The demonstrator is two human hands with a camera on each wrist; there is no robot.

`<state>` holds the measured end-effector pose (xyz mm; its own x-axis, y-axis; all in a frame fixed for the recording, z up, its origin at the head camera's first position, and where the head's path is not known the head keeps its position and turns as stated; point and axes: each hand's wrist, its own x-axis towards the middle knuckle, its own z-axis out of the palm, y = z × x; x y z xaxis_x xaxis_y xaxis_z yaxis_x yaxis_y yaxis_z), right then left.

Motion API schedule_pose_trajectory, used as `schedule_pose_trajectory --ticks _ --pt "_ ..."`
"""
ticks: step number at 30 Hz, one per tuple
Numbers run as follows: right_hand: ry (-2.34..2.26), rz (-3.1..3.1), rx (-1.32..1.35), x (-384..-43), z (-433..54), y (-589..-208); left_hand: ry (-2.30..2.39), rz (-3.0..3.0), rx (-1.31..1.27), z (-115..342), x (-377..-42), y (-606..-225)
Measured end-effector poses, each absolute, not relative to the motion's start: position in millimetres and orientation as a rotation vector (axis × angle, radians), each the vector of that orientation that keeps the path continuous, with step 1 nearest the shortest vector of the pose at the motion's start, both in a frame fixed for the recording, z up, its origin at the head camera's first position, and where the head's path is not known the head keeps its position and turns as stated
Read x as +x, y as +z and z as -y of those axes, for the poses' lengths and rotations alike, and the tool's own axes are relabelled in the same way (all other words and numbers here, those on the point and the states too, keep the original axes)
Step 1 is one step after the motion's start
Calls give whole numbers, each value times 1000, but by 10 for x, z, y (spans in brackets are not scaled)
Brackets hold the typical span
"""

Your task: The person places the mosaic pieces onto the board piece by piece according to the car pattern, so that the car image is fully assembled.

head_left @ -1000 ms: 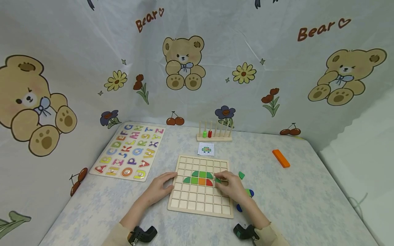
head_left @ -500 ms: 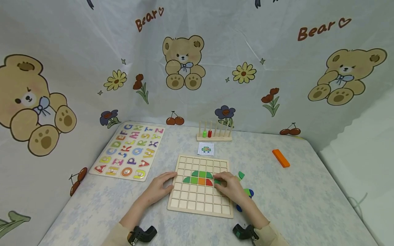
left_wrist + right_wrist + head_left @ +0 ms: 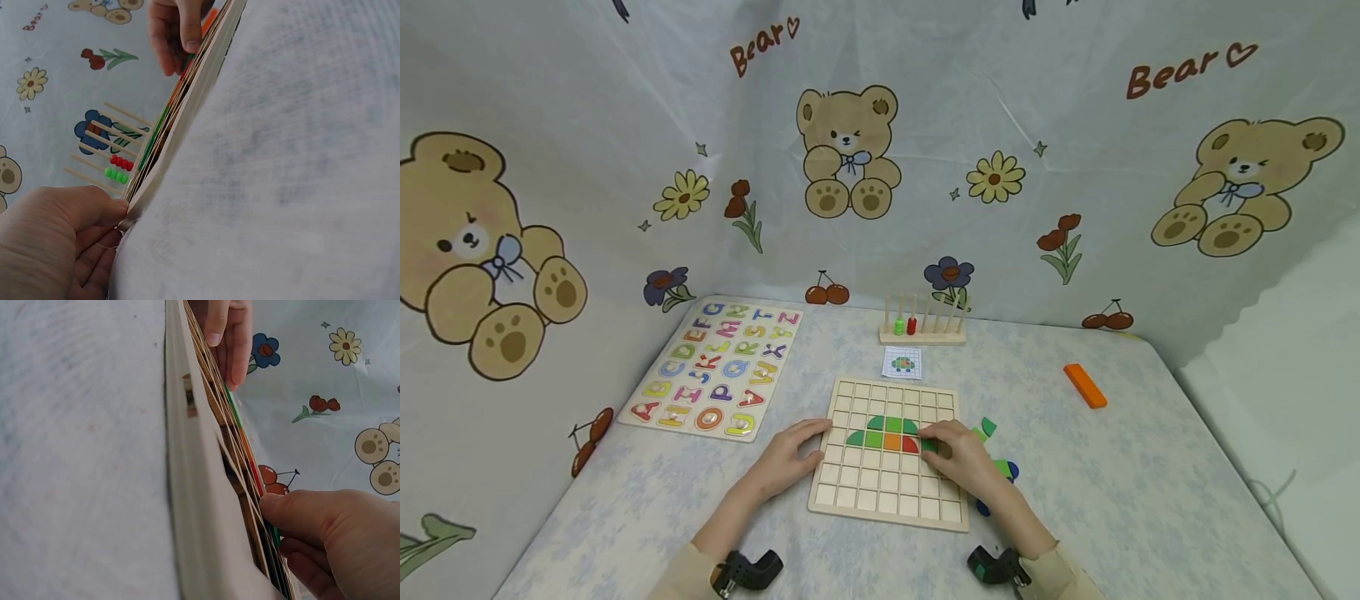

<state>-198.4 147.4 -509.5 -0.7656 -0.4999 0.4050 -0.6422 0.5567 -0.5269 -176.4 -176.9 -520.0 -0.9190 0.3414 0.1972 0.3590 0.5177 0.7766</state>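
Note:
A wooden grid board [image 3: 880, 500] lies on the table. Set into its middle rows are green [image 3: 874, 440], orange [image 3: 892, 442] and red [image 3: 911, 445] pieces, some square, some with a rounded side. My left hand [image 3: 788, 457] rests at the board's left edge, thumb and fingertips touching the rim. On the board's right part my right hand [image 3: 962, 457] pinches a dark green piece [image 3: 930, 445] beside the red one. In the right wrist view the thumb is on the near side of that green piece [image 3: 275, 535]; the fingers partly hide it.
Loose green [image 3: 989, 427] and blue [image 3: 1013, 471] pieces lie right of the board, partly behind my right forearm. A small pattern card [image 3: 901, 363] and a pegged bead rack [image 3: 922, 337] stand beyond it. An alphabet puzzle [image 3: 715, 375] is left; an orange bar [image 3: 1085, 387] is right.
My right hand has shifted very slightly left, uncovering more of the loose green pieces beside it. The left hand and the board stay in place.

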Motion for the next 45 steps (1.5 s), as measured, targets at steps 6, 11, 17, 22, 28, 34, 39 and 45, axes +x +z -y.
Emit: schedule_pose_trajectory --ticks 6,11,17,22,28,34,39,45 --pt "947 2539 986 -1985 -1478 -5095 -1398 2723 -630 1770 -1767 -5210" --pt "989 2547 977 -1985 -1489 -5091 -1409 2716 -629 1770 -1766 -5205" --pt "1019 2569 953 -1992 -1492 -5104 -1423 2720 -617 1768 -1767 -5198" --pt "1031 2581 945 -1989 -1486 -5106 -1411 2723 -619 1769 -1767 -5194" --pt "1252 2568 831 -1969 -1474 -5031 -1420 2717 -620 1765 -1765 -5195" --pt "1505 2604 543 -1943 -1561 -4825 -1418 2717 -625 1758 -1765 -5201" --pt "1430 2549 513 -1981 -1736 -4725 -1395 2719 -630 1761 -1766 -5207" --pt "1216 2518 443 -2244 -2142 -5095 -1385 2715 -632 1764 -1767 -5220"
